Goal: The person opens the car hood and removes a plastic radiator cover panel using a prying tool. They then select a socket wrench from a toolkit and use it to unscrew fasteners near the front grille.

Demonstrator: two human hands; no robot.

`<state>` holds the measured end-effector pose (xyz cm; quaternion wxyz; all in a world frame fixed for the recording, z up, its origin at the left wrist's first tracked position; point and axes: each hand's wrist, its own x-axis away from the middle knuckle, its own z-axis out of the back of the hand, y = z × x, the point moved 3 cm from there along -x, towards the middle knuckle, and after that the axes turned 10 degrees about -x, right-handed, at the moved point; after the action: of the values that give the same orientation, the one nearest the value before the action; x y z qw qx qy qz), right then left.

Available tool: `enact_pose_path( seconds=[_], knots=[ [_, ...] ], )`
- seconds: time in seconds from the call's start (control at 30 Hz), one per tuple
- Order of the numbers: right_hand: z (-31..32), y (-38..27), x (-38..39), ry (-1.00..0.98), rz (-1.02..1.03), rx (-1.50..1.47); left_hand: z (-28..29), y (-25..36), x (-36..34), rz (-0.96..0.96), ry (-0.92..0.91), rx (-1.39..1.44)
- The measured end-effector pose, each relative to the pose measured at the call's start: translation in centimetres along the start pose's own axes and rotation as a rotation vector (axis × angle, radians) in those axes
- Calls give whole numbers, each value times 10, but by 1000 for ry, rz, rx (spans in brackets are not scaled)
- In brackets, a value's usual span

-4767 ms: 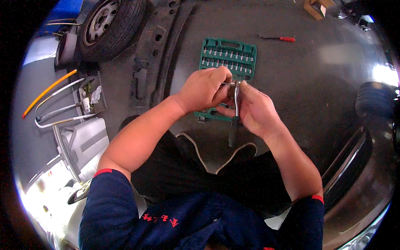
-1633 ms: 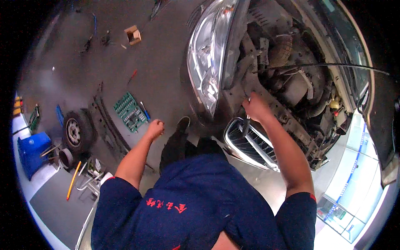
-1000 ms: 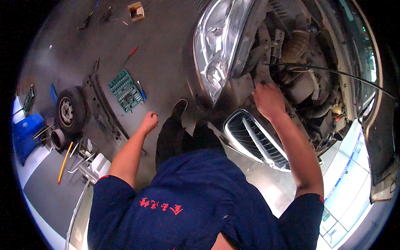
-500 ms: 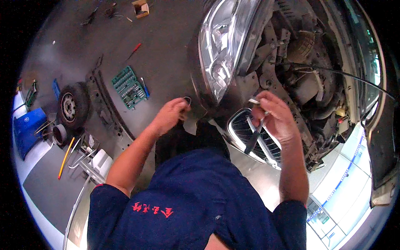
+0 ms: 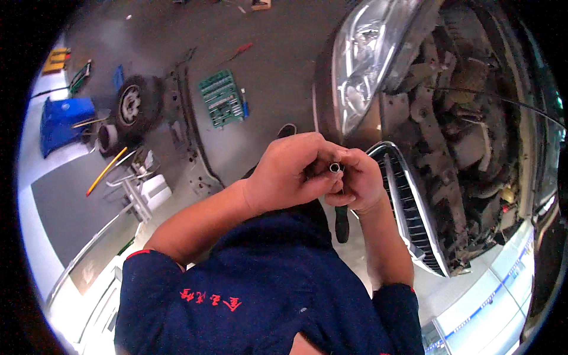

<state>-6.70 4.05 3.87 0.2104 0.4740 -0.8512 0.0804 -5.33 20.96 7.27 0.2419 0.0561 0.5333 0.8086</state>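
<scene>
In front of my waist, my left hand (image 5: 284, 171) and my right hand (image 5: 368, 183) meet at the fingertips. Between them shows the round open end of a metal socket (image 5: 335, 168), pinched by the curled thumb and fingers of my left hand. A black-handled socket wrench (image 5: 342, 225) hangs down from my right hand, whose fingers close round its upper part. The joint between socket and wrench is hidden by my fingers. Just right of my hands is the car's silver-framed grille (image 5: 414, 219); the headlight (image 5: 361, 77) lies beyond them.
The exposed front of the car (image 5: 438, 130) fills the right side. On the floor, a green socket set (image 5: 222, 97) lies ahead. A long dark bar (image 5: 192, 124), a wheel (image 5: 131, 106), a blue bin (image 5: 68, 124) and a yellow rod (image 5: 106, 171) are at the left.
My hands, apart before, have come together at the socket. The left moved right, and the right moved left and down with the wrench. The surroundings have shifted rightward in view.
</scene>
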Motion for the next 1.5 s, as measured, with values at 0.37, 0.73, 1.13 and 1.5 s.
enact_pose_path(
  seconds=[0.37,0.73,1.13,1.5],
  knots=[
    [-93,60,-28,-30,303,465,84,-17,93,265,230,636],
    [-150,127,-148,-33,425,293,239,-72,146,290,157,661],
    [-227,166,-218,111,693,991,361,-76,93,-113,-161,325],
    [-256,134,-192,-50,753,893,370,-23,26,-331,-274,312]
  ],
)
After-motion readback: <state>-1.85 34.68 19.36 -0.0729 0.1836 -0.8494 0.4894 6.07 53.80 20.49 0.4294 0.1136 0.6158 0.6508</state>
